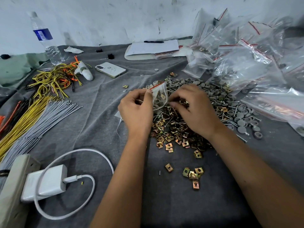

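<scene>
Both hands work over the hardware pile. My left hand (136,109) pinches the small zip bag (160,94) by its red-striped rim, thumb and fingers curled on the plastic. The bag hangs mouth up, just above the pile, with a few grey pieces and a clip nut inside. My right hand (194,109) sits just beside the bag, fingers curled down onto the pile; I cannot tell whether they grip a piece.

Surroundings, by size:
- The grey cloth (102,112) covers the work surface.
- A heap of clear bags (256,63) lies far right.
- The grey caps (230,99), mixed with screws, form the far side of the pile.
- The brass clip nuts (174,132) form the near side, under my wrists.
- The wire bundle (41,119), grey and yellow, lies left.
- The water bottle (46,40) stands upright, far left.
- The white charger (46,181) lies near left, its cable looped.
- The phone (111,69) lies face down between bottle and pile.
</scene>
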Available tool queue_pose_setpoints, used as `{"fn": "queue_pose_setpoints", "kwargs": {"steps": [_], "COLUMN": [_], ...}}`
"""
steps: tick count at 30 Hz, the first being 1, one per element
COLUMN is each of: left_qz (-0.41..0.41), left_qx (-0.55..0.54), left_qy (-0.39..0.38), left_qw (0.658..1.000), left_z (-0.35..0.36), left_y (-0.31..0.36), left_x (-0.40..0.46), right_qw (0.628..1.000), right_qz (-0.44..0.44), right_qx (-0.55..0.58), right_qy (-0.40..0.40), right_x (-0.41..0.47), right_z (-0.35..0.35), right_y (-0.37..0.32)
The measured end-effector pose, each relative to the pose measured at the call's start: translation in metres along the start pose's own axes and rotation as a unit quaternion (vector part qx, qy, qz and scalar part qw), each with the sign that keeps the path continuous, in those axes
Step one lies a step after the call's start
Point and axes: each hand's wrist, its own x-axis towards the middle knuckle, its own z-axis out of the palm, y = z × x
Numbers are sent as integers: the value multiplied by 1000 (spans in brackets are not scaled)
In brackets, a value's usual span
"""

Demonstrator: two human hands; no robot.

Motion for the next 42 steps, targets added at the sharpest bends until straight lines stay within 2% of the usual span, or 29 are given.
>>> {"fn": "queue_pose_setpoints", "kwargs": {"steps": [4,6,8,10,15,17,20,22,26,29,33,35,38,42], "left_qz": [46,72,82,72,11,-8,-34,-49,-55,-53,-14,17,59,70], "left_qx": [33,50,56,53,8,-6,-41,-69,-83,-72,-22,9,37,39], "left_qy": [-39,-56,-65,-62,-4,12,32,43,50,45,22,-8,-38,-40], "left_qw": [998,995,993,994,1000,1000,998,996,994,995,999,1000,997,996], "left_z": [2,2,2,2,0,0,-1,-2,-3,-3,-3,0,2,3], "left_y": [1,2,2,2,1,0,1,0,1,2,2,4,4,2], "left_x": [-3,-4,-5,-4,0,1,2,5,5,4,1,-2,-5,-5], "right_qw": [995,993,995,996,993,998,996,987,985,991,998,992,993,994], "right_qz": [-8,-24,-38,-31,12,16,14,13,12,13,24,0,-41,-73], "right_qx": [27,30,29,32,42,18,-35,-64,-66,-63,20,14,-14,-42], "right_qy": [95,109,90,76,110,62,-79,-146,-161,-118,62,123,108,70], "right_x": [1,1,1,1,1,0,-2,-3,-2,-3,0,0,0,0], "right_z": [-5,-4,-2,0,-5,-5,-2,2,2,4,-6,-9,-7,-2], "right_y": [-4,-6,-8,-7,-2,2,5,4,5,3,-3,-5,-8,-10]}}
